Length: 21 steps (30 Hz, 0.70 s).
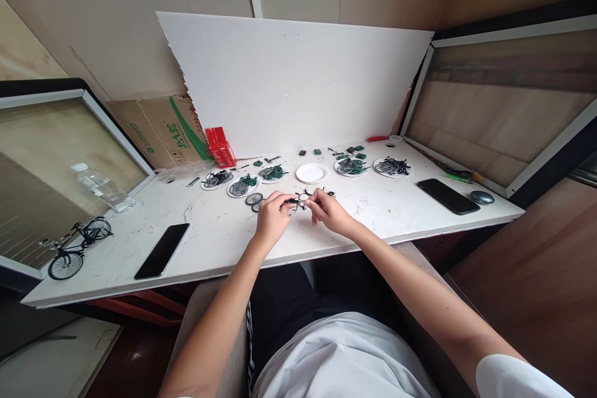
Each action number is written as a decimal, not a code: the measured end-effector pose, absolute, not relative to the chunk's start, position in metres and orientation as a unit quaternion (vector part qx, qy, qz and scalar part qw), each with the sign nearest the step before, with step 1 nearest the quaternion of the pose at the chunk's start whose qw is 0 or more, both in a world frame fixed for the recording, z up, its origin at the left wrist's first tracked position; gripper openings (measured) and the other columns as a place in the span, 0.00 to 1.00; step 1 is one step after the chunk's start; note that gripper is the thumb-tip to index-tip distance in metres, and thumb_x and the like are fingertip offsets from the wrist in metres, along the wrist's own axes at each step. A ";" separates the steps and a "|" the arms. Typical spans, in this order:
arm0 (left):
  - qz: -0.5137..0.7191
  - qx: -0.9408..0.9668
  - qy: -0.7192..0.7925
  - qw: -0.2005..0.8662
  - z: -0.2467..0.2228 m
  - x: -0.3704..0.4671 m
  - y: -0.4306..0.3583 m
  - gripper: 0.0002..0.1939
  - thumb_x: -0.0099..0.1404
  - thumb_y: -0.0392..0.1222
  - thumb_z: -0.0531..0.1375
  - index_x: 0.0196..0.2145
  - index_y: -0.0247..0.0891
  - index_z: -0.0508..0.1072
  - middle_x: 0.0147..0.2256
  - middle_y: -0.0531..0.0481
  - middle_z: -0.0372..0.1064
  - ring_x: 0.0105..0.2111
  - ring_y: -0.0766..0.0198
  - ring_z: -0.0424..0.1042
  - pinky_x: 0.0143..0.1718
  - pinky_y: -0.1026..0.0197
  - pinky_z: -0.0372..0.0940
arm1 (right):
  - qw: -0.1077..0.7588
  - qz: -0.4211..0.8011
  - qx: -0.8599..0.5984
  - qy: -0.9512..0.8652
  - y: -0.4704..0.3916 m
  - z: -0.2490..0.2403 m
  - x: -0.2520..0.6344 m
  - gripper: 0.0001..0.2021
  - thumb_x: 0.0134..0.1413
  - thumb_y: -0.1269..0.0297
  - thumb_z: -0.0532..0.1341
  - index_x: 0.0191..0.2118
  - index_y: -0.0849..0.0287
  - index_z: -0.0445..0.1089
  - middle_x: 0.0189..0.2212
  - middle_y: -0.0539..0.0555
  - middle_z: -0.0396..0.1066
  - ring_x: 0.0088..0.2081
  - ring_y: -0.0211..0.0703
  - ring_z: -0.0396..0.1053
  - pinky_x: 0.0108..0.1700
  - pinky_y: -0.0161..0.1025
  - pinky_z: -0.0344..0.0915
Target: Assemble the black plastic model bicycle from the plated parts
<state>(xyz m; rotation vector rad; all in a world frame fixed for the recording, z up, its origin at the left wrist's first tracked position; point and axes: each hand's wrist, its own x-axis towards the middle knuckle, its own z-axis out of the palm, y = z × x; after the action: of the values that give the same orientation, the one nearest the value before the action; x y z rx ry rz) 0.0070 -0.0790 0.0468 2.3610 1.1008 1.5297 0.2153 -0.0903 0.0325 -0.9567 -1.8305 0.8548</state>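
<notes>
White shirt [342, 354] filling the foreground, left grip [273, 214] and right grip [330, 210] are pinching a seemingly unfinished black model-bicycle piece [300, 204] over the worktop [224, 224], while loose wheels [254, 199] are lying nearby, plates [392, 175] are holding unused parts [395, 166], and one complete-looking bicycle [80, 249] is standing far left.

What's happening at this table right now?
A person sits at a white table, with the left hand and right hand pinching small dark parts between them; their exact shape is too small to tell. Two small wheels lie beside the left hand. Plates of black and green pieces sit beyond the hands, and a model bicycle is at the table's left end.
</notes>
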 end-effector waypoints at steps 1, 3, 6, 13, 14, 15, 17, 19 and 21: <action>0.506 0.780 0.362 0.061 0.047 0.007 -0.079 0.16 0.67 0.25 0.58 0.41 0.41 0.81 0.37 0.50 0.77 0.35 0.63 0.80 0.37 0.62 0.74 | 0.437 0.347 -0.385 -0.735 -0.090 0.032 0.215 0.18 0.74 0.45 0.55 0.39 0.54 0.57 0.22 0.45 0.69 0.27 0.42 0.71 0.38 0.39 0.63; 0.508 0.781 0.359 0.063 0.046 0.007 -0.079 0.15 0.68 0.26 0.58 0.41 0.41 0.81 0.36 0.50 0.77 0.35 0.62 0.80 0.36 0.62 0.74 | 0.436 0.356 -0.385 -0.731 -0.090 0.032 0.215 0.18 0.74 0.45 0.55 0.39 0.54 0.57 0.22 0.44 0.68 0.27 0.41 0.71 0.37 0.39 0.63; 0.505 0.784 0.354 0.070 0.045 0.007 -0.078 0.15 0.68 0.26 0.58 0.42 0.41 0.81 0.37 0.49 0.77 0.35 0.62 0.81 0.35 0.62 0.74 | 0.435 0.369 -0.386 -0.725 -0.090 0.032 0.215 0.19 0.73 0.43 0.55 0.39 0.54 0.56 0.23 0.44 0.68 0.27 0.42 0.72 0.37 0.39 0.63; 0.495 0.797 0.341 0.062 0.046 0.004 -0.077 0.14 0.70 0.28 0.58 0.43 0.41 0.82 0.37 0.48 0.77 0.34 0.62 0.80 0.36 0.61 0.74 | 0.428 0.382 -0.392 -0.719 -0.092 0.039 0.215 0.20 0.72 0.41 0.56 0.39 0.54 0.57 0.23 0.45 0.68 0.27 0.42 0.71 0.38 0.40 0.64; 0.491 0.800 0.338 0.062 0.047 0.004 -0.077 0.14 0.70 0.28 0.58 0.43 0.41 0.82 0.37 0.48 0.77 0.35 0.62 0.81 0.37 0.61 0.74 | 0.431 0.379 -0.392 -0.719 -0.092 0.040 0.216 0.20 0.71 0.41 0.56 0.38 0.54 0.58 0.24 0.46 0.69 0.27 0.42 0.70 0.37 0.40 0.64; 0.486 0.804 0.336 0.062 0.048 0.004 -0.078 0.15 0.70 0.27 0.58 0.44 0.41 0.82 0.37 0.48 0.77 0.35 0.62 0.81 0.37 0.62 0.74 | 0.435 0.375 -0.393 -0.718 -0.091 0.041 0.217 0.21 0.71 0.41 0.56 0.38 0.55 0.58 0.25 0.47 0.69 0.27 0.42 0.70 0.37 0.40 0.64; 0.475 0.812 0.334 0.058 0.049 0.004 -0.079 0.17 0.70 0.26 0.57 0.45 0.41 0.81 0.38 0.48 0.77 0.36 0.63 0.81 0.37 0.62 0.74 | 0.443 0.368 -0.392 -0.718 -0.090 0.042 0.219 0.21 0.70 0.41 0.57 0.38 0.55 0.59 0.28 0.48 0.70 0.28 0.41 0.70 0.36 0.39 0.65; 0.466 0.819 0.331 0.052 0.048 0.004 -0.079 0.18 0.69 0.25 0.56 0.45 0.42 0.81 0.38 0.49 0.77 0.36 0.63 0.81 0.38 0.63 0.74 | 0.446 0.367 -0.388 -0.719 -0.088 0.042 0.222 0.22 0.69 0.41 0.58 0.37 0.56 0.60 0.32 0.50 0.70 0.28 0.40 0.71 0.36 0.39 0.66; 0.463 0.822 0.330 0.045 0.046 0.004 -0.078 0.18 0.69 0.25 0.56 0.46 0.42 0.81 0.39 0.49 0.77 0.36 0.63 0.80 0.38 0.62 0.74 | 0.446 0.364 -0.387 -0.720 -0.085 0.043 0.226 0.22 0.68 0.41 0.59 0.37 0.57 0.61 0.33 0.51 0.71 0.29 0.40 0.72 0.36 0.39 0.67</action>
<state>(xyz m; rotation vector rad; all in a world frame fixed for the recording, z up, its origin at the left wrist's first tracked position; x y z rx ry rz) 0.0040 -0.0780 0.0462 2.5102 1.0082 1.4140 0.2256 -0.0850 0.0428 -0.9574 -1.7837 0.9023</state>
